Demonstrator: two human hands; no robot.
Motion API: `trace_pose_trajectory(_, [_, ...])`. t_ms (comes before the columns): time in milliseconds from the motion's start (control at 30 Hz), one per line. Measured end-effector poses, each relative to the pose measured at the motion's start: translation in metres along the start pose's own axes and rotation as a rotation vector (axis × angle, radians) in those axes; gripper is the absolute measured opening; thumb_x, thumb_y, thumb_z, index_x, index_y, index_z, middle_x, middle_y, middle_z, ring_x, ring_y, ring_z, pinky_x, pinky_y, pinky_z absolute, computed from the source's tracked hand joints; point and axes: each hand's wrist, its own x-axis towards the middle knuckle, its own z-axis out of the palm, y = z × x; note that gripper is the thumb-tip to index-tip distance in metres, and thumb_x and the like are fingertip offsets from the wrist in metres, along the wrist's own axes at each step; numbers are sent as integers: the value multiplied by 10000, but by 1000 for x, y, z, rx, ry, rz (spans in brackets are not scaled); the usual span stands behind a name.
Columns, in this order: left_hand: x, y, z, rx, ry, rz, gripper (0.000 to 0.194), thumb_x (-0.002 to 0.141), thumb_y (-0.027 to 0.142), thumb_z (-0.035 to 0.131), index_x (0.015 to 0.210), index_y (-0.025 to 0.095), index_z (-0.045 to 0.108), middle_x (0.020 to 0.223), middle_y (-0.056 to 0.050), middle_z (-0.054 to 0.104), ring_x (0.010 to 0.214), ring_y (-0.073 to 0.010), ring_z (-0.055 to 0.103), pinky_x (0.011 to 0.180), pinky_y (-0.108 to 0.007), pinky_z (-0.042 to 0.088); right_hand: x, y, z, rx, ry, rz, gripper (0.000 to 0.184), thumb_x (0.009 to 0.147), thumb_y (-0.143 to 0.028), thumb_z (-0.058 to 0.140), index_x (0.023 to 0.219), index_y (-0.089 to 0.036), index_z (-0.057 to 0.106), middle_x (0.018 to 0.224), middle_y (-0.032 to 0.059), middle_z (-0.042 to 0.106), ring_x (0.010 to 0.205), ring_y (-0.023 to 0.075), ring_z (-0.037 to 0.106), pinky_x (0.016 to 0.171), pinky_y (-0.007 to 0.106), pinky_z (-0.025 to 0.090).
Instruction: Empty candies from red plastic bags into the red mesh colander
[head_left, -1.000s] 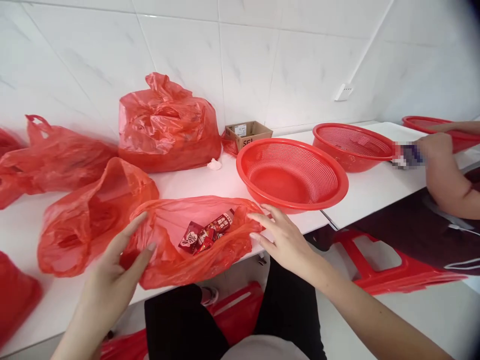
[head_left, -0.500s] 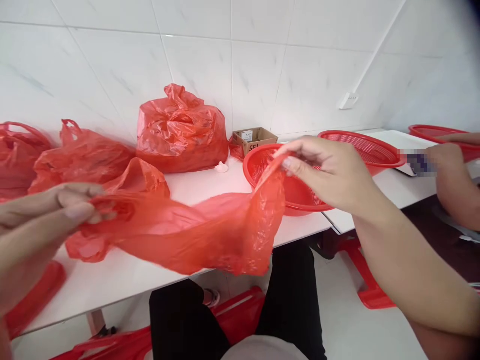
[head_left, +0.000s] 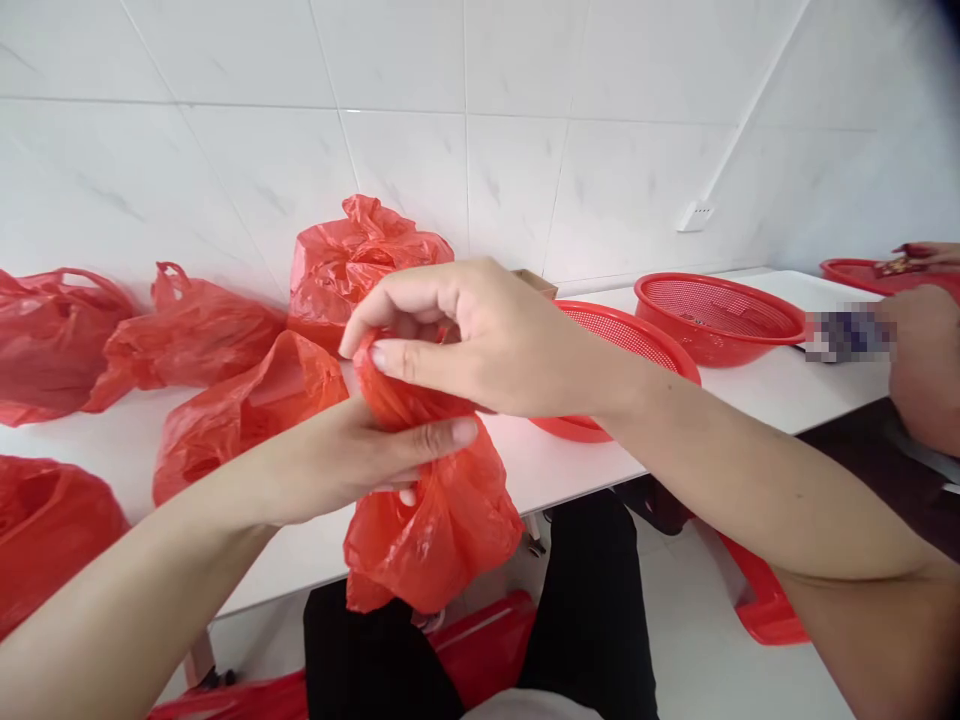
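The right hand (head_left: pixel 450 335) is pinching a red plastic bag (head_left: pixel 433 535) from above, the left hand (head_left: pixel 360 465) is gripping it just below, and its length is hanging downward.

The bare, outstretched left forearm (head_left: pixel 135 590) reaches in from the lower left, and its left hand (head_left: pixel 352 460) lies on its side, fingers curled inward and pointing right. The bare right forearm (head_left: pixel 735 470) comes from the lower right, its right hand (head_left: pixel 465 335) just above, bent fingertips (head_left: pixel 390 355) pinching downward and leftward.

Red plastic colander (head_left: pixel 718 320); white table (head_left: pixel 750 400)
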Motion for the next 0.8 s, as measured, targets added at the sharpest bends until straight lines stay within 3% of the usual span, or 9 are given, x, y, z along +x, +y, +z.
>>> trace_pose_trajectory(100, [7, -1, -1, 7, 35, -116, 311, 797, 509, 676, 920, 226, 718, 801, -11, 636, 581, -78, 530, 475, -174, 507, 1, 13, 6, 49, 49, 24, 161, 920, -134, 557, 1054, -204, 614, 939, -21, 676, 848, 102, 648, 792, 265, 550])
trace_pose_trajectory(133, [9, -2, -3, -26, 98, -129, 331, 803, 526, 662, 930, 224, 715, 814, -13, 637, 572, -67, 515, 466, -156, 487, -1, 21, 6, 67, 71, 41, 206, 921, -156, 563, 1118, -209, 588, 972, -13, 669, 851, 104, 647, 791, 275, 554])
trace_pose_trajectory(200, [11, -5, -7, -122, 180, -155, 312, 809, 506, 668, 866, 200, 691, 647, 30, 546, 466, -37, 400, 388, -118, 383, -8, 38, 5, 101, 70, 90, 243, 912, -181, 586, 1153, -208, 563, 996, 4, 667, 869, 116, 646, 793, 296, 555])
trace_pose_trajectory(300, [14, -9, -11, -236, 101, -169, 321, 863, 491, 611, 798, 177, 635, 467, 101, 303, 391, -27, 217, 342, -117, 257, -17, 58, 5, 175, 4, 169, 99, 906, -156, 575, 1001, -184, 583, 891, 11, 680, 841, 125, 643, 779, 306, 551])
trace_pose_trajectory(367, [17, -12, -11, -230, 18, -145, 343, 911, 490, 535, 802, 176, 618, 435, 90, 349, 387, -41, 279, 378, -149, 329, -21, 60, 6, 191, 59, 179, 53, 899, -123, 556, 901, -174, 574, 833, 5, 667, 808, 122, 641, 764, 302, 544])
trace_pose_trajectory(467, [21, -14, -13, -167, 51, -99, 333, 936, 432, 480, 788, 169, 622, 545, -2, 606, 468, -93, 493, 475, -229, 457, -27, 46, 8, 147, 231, 127, 64, 891, -114, 553, 876, -176, 562, 840, -4, 642, 807, 113, 633, 765, 287, 527])
trace_pose_trajectory(600, [22, -11, -17, -20, 35, 34, 194, 830, 329, 591, 730, 174, 651, 744, -56, 713, 671, -163, 628, 613, -303, 529, -33, 28, 11, 152, 134, 23, 64, 895, -180, 597, 955, -190, 578, 934, 3, 650, 887, 120, 632, 842, 285, 515])
trace_pose_trajectory(700, [21, -12, -14, 162, -15, 78, 83, 775, 235, 608, 778, 188, 676, 717, -15, 678, 641, -137, 600, 618, -286, 516, -31, 44, 16, 162, 222, 4, 150, 946, -264, 550, 1083, -209, 575, 1090, 30, 647, 1045, 141, 611, 947, 311, 488])
trace_pose_trajectory(800, [22, -21, -11, 433, 109, 142, 191, 687, 111, 511, 806, 216, 618, 638, 31, 610, 564, -123, 549, 523, -242, 450, -26, 78, 28, 180, 206, 169, 243, 1005, -331, 437, 1201, -238, 547, 1174, 44, 640, 1141, 158, 582, 1012, 355, 458])
